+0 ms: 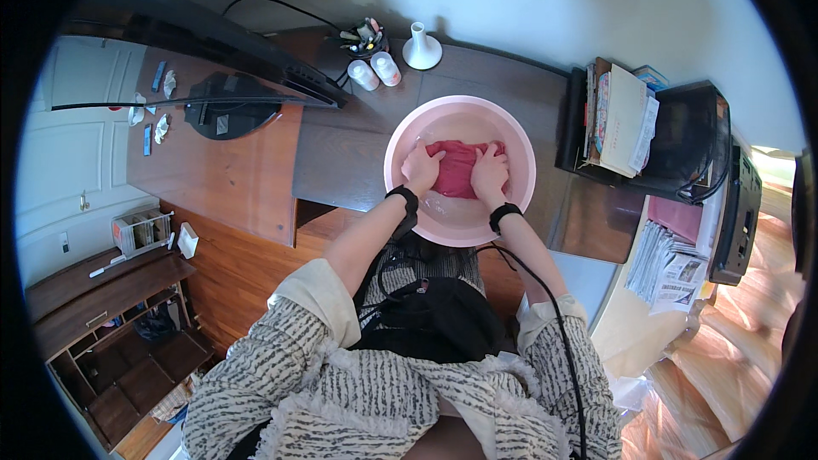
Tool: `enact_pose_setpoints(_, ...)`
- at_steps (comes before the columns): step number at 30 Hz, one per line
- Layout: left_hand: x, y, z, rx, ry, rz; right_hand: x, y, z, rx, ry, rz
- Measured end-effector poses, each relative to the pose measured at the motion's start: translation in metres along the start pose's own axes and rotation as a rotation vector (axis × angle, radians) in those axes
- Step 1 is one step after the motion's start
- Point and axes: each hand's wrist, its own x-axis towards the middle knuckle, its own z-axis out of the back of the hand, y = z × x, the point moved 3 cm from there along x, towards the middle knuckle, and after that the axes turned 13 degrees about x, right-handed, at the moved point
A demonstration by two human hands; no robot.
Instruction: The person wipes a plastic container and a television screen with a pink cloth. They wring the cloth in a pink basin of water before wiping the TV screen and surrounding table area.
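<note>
A round pink basin (461, 233) with clear water in it stands on the dark wooden desk (345, 160). In the water lies a red cloth (455, 169), spread between my hands. My left hand (423, 166) grips its left edge, thumb on top and the other fingers partly hidden. My right hand (491, 172) holds the right part, with its fingers bent over the cloth. Both hands are inside the basin's rim, and each wrist wears a black band.
Two white bottles (374, 71), a pen holder (365, 38) and a white vase-like stand (422, 48) are behind the basin. A monitor (211, 45) stands at the left. Papers and books (620, 118) sit at the right. A black cable (562, 326) crosses my right arm.
</note>
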Motion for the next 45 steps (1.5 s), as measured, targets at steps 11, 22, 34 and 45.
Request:
enact_pose_setpoints(11,-0.015,-0.016,-0.015,-1.268,0.47,0.145,-0.026,0.08,0.017,1.601,0.675,-0.64)
enact_pose_setpoints(22,-0.018,-0.031,-0.025,-1.484,0.748,0.178,-0.041,0.097,0.067,0.685,0.148,0.056)
enact_pose_setpoints(34,-0.001,-0.018,0.012,-0.544,0.199,-0.054,0.007,0.031,0.036,0.157,0.063,0.05)
enact_pose_setpoints(45,-0.014,-0.018,-0.02,0.061,-0.08,0.255,-0.005,0.017,0.005,0.382,-0.007,-0.184)
